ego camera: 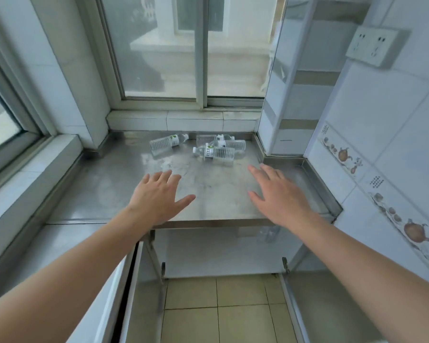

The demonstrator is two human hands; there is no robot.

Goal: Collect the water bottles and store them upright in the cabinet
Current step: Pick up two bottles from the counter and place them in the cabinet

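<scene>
Several clear water bottles lie on their sides at the back of a steel counter (114, 189). One bottle (168, 142) lies alone to the left. The front bottle (214, 153) of a cluster lies at the centre-right, with another bottle (233, 144) and a third bottle (209, 137) behind it. My left hand (156, 196) and my right hand (280, 194) hover over the counter's front half, fingers spread and straight, holding nothing, well short of the bottles. Below the counter the cabinet (221, 253) stands with both doors swung out.
The left cabinet door (144, 293) and right cabinet door (317, 303) flank the tiled floor (218, 310). A window (183, 50) rises behind the counter. A tiled pillar (295, 100) and a wall with a socket (372, 47) close the right side.
</scene>
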